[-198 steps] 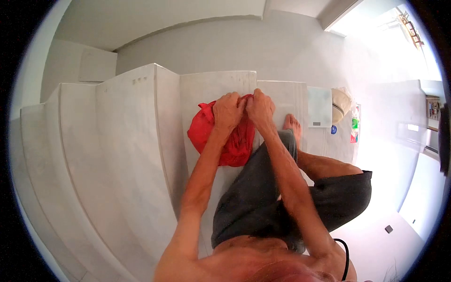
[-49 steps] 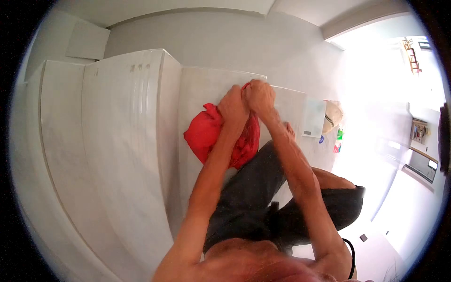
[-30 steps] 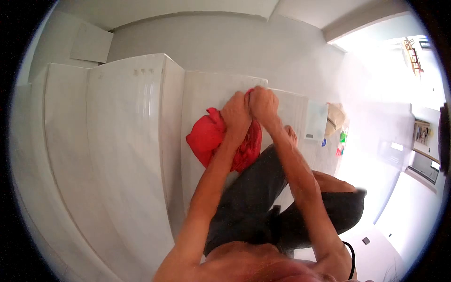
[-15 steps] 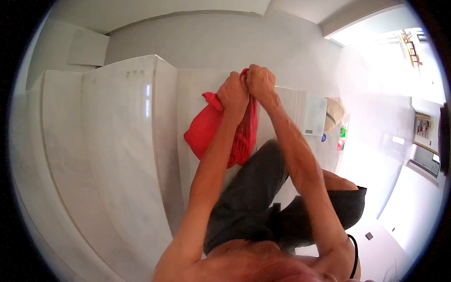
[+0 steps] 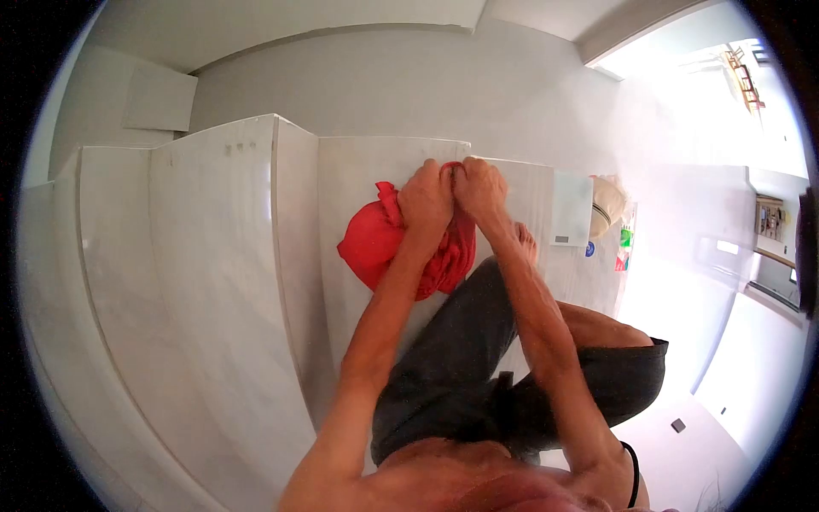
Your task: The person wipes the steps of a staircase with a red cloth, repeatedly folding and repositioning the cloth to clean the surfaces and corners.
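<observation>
A bulging red bag (image 5: 371, 243) rests on the pale step in front of my crossed legs, its contents hidden. My left hand (image 5: 426, 200) is closed round the gathered upper part of the bag, with a crumpled red ear sticking up beside the wrist. Close by on the right, my right hand (image 5: 480, 192) pinches the same bag. A short red loop arches between the two fists. Folds of the bag hang below them, partly covered by my left forearm.
Light stone stairs (image 5: 213, 256) rise at the left. Right of my foot (image 5: 526, 241) are a white box-like piece (image 5: 572, 209), a beige rounded item (image 5: 607, 207) and a green-and-red packet (image 5: 624, 247). A grey wall (image 5: 401, 85) stands beyond the step.
Both hands have come down and closer to my body, still gripping the red bag. The bag's upper part has slackened, and my foot now shows beside my right forearm.
</observation>
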A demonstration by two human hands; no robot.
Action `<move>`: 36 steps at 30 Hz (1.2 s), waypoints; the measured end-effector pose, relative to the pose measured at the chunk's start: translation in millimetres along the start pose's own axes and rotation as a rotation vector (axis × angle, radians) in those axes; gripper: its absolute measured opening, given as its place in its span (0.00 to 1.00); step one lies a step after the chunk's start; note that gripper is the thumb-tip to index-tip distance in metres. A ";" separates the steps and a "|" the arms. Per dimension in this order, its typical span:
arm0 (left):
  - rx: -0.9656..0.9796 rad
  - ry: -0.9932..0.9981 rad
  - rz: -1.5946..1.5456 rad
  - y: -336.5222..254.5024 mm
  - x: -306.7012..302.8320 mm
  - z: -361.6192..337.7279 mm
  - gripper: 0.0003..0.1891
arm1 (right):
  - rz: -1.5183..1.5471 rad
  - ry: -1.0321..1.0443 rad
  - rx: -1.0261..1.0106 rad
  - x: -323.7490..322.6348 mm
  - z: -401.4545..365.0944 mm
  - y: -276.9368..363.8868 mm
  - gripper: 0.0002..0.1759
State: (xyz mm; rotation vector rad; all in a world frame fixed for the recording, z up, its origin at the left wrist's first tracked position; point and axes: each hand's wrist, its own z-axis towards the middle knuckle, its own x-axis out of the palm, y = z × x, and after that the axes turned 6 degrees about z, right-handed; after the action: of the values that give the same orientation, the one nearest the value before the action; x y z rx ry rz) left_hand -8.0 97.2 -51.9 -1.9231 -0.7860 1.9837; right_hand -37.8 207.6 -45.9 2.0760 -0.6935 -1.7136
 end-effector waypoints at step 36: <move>-0.038 0.018 0.071 -9.8 15.5 26.8 0.17 | 0.086 0.049 0.090 -12.1 31.8 5.7 0.18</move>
State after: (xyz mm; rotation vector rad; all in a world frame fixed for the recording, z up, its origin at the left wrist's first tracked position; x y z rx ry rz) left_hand -37.4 108.5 -60.3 -2.0141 -0.7669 2.0033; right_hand -71.5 211.0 -39.4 2.1077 -0.8460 -1.6076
